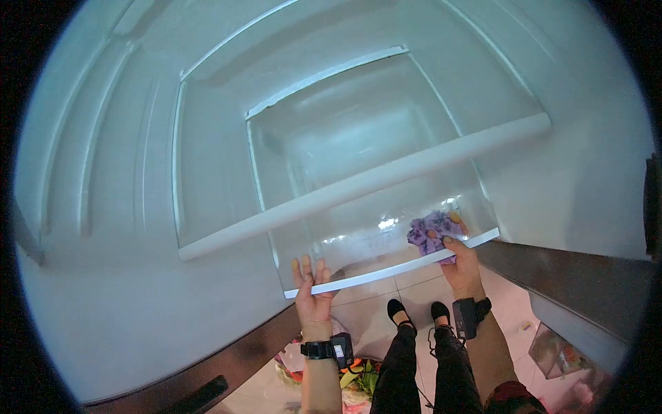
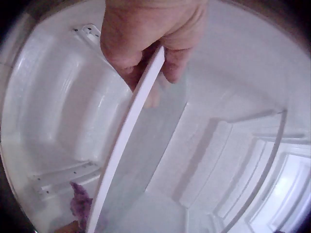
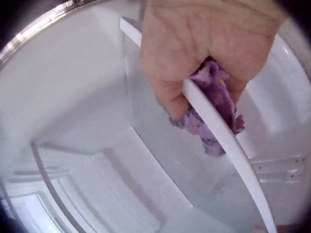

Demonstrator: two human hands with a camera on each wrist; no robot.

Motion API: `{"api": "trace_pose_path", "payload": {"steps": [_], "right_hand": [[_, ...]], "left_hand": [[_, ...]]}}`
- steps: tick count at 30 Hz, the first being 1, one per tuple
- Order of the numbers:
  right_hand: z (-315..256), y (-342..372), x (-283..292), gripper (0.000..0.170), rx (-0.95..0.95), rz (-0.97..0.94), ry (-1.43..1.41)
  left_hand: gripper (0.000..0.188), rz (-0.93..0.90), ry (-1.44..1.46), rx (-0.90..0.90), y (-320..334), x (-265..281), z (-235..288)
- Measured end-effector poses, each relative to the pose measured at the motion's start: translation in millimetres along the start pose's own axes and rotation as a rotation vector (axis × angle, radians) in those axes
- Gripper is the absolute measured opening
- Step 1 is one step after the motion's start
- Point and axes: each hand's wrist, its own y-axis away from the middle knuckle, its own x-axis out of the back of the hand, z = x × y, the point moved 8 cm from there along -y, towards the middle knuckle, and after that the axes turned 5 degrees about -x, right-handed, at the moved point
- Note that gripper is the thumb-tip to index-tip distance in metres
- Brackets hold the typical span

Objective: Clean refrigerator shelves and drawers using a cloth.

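A clear shelf panel with a white edge strip (image 1: 393,271) spans between both hands inside a white fridge. At its left end, my left hand (image 1: 314,293) grips the strip, with several fingertips seen through the panel. In the left wrist view, the strip (image 2: 127,127) passes between thumb and fingers. At the right end, my right hand (image 1: 460,269) holds a crumpled purple cloth (image 1: 431,232) against the panel and strip. The right wrist view shows the cloth (image 3: 214,131) bunched under the palm on both sides of the strip, with the fingers partly hidden.
A wider shelf with a thick white front bar (image 1: 372,181) crosses above the panel. Ribbed fridge walls (image 1: 89,152) stand to the left, and dark door edges flank the opening. Below are a tiled floor (image 1: 358,314), two feet and several vegetables (image 1: 365,379).
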Motion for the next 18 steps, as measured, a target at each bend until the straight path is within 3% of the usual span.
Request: {"api": "trace_pose_path", "payload": {"steps": [3,16,18], "right_hand": [[0,1,-3,0.047,-0.001,-0.014,-0.004],[-3,-1,-8,0.047,-0.019,-0.101,0.028],[-3,1,-6,0.047,0.0,-0.009,-0.008]], "left_hand": [[0.046,0.058,0.032,-0.002,2,5,2],[0.05,0.009,0.079,-0.022,-1,-6,3],[0.05,0.037,0.055,-0.024,0,-2,2]]}}
